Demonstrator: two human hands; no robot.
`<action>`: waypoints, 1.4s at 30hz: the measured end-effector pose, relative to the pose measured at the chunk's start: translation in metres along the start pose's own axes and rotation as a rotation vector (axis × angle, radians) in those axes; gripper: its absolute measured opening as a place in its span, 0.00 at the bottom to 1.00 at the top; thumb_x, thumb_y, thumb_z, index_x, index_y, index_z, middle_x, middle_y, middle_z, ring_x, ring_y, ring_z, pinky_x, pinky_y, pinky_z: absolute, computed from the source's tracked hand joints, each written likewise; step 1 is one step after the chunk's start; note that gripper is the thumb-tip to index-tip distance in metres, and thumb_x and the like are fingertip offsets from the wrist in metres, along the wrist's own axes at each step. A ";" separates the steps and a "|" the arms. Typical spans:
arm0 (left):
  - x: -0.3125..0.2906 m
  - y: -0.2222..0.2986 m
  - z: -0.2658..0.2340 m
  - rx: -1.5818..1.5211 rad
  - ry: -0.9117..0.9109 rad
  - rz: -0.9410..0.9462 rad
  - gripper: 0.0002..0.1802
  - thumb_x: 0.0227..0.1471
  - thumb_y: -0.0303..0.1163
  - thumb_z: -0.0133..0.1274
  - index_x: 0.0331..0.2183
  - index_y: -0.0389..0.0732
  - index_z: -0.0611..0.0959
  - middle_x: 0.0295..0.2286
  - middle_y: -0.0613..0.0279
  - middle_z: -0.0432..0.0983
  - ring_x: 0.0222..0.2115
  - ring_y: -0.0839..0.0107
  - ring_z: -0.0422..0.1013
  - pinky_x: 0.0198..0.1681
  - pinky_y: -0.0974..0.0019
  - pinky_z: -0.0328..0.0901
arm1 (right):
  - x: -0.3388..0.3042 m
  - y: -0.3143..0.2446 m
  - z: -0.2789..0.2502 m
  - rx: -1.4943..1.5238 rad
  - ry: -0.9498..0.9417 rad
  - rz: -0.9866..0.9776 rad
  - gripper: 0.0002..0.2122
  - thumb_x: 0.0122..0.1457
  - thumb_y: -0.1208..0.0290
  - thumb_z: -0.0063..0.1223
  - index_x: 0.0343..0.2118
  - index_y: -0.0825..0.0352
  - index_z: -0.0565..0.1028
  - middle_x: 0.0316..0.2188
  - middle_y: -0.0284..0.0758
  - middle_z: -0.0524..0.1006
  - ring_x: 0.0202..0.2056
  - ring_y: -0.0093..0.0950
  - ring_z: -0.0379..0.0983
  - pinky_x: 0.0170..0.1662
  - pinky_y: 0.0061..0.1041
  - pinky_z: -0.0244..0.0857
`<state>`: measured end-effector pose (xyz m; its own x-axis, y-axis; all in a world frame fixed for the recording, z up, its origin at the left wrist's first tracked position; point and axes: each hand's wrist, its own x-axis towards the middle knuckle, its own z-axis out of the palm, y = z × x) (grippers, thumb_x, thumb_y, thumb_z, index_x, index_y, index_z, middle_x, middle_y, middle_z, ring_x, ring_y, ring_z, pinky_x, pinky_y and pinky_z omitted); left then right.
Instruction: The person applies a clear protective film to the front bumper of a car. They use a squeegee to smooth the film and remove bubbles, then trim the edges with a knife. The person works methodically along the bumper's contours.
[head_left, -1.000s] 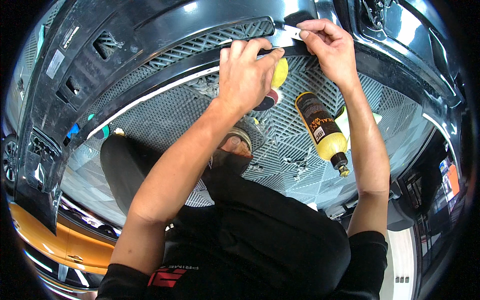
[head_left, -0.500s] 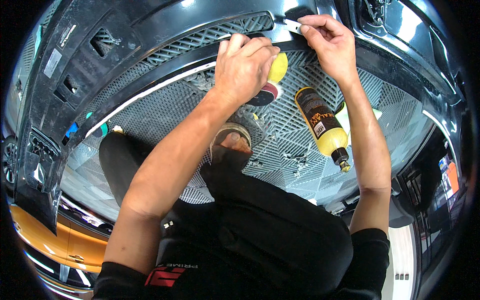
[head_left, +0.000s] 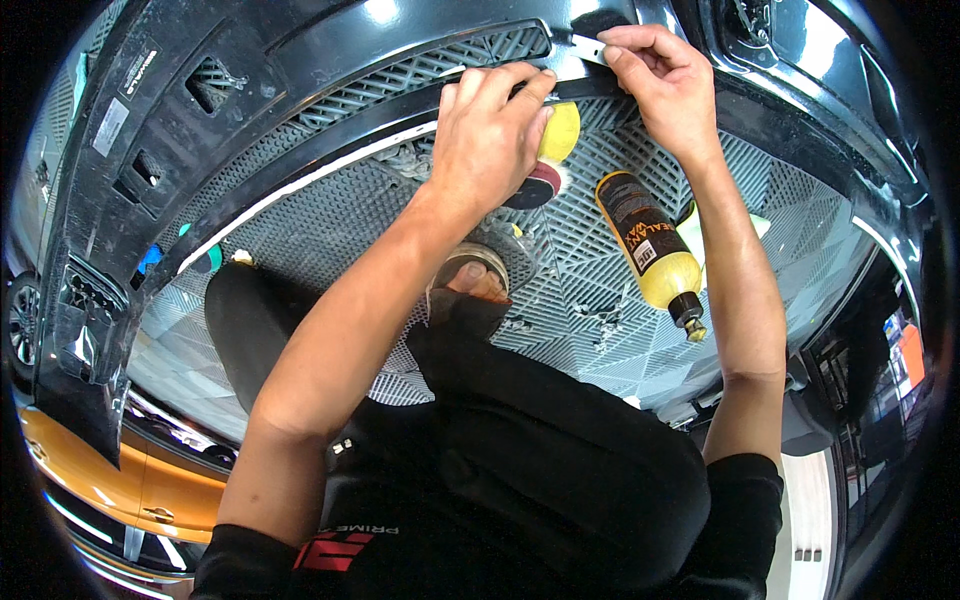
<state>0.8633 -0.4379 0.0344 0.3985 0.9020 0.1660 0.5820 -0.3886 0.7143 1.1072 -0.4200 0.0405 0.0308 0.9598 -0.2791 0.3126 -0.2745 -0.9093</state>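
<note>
A glossy black curved car bumper (head_left: 400,60) with a mesh grille opening spans the upper view. My left hand (head_left: 490,130) is closed round its near edge, fingers on top and thumb below. A pale narrow strip (head_left: 300,193) runs along that edge from the left up to this hand. To the right, my right hand (head_left: 665,85) pinches a short white strip (head_left: 589,48) between thumb and fingers, against the black surface. I cannot tell whether the two pale strips join. Below the left hand lie a yellow round pad (head_left: 562,132) and a dark red disc (head_left: 537,187).
A bottle of yellow liquid (head_left: 668,282) with a dark label lies on the grey tiled floor (head_left: 570,270), beside a pale green cloth (head_left: 752,228). My sandalled foot (head_left: 478,277) is below the left hand. An orange car (head_left: 150,490) stands at lower left.
The left hand's fingers have shifted slightly upward and right on the edge. My right hand keeps its pinch at nearly the same spot. The whole view has moved a little.
</note>
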 end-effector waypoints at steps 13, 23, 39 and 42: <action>0.002 -0.005 0.000 -0.002 -0.034 0.031 0.11 0.51 0.29 0.69 0.39 0.45 0.92 0.39 0.69 0.82 0.42 0.61 0.74 0.48 0.57 0.67 | 0.001 0.005 -0.002 0.018 0.004 -0.012 0.08 0.67 0.77 0.64 0.47 0.67 0.86 0.30 0.23 0.80 0.29 0.11 0.70 0.33 0.14 0.64; 0.001 -0.010 0.002 -0.020 0.014 0.067 0.07 0.50 0.29 0.70 0.35 0.45 0.91 0.37 0.68 0.82 0.39 0.61 0.74 0.47 0.57 0.67 | -0.001 -0.021 0.010 0.167 0.044 0.055 0.04 0.65 0.81 0.62 0.42 0.71 0.84 0.34 0.30 0.85 0.35 0.17 0.78 0.41 0.19 0.72; 0.001 0.007 -0.004 0.071 -0.038 -0.031 0.13 0.52 0.34 0.71 0.41 0.50 0.93 0.42 0.72 0.82 0.41 0.65 0.73 0.47 0.59 0.65 | -0.004 -0.019 0.008 0.167 0.063 0.092 0.04 0.65 0.81 0.63 0.41 0.70 0.84 0.32 0.29 0.84 0.32 0.16 0.77 0.38 0.19 0.71; 0.001 0.000 0.003 0.062 -0.024 -0.020 0.11 0.52 0.35 0.70 0.40 0.51 0.94 0.41 0.75 0.82 0.41 0.65 0.72 0.47 0.60 0.65 | -0.002 -0.022 0.009 0.155 0.068 0.073 0.04 0.65 0.81 0.63 0.41 0.71 0.83 0.33 0.30 0.84 0.33 0.16 0.77 0.39 0.19 0.72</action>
<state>0.8658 -0.4378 0.0320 0.4026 0.9053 0.1357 0.6326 -0.3823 0.6735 1.0914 -0.4170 0.0580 0.1134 0.9374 -0.3292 0.1576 -0.3441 -0.9256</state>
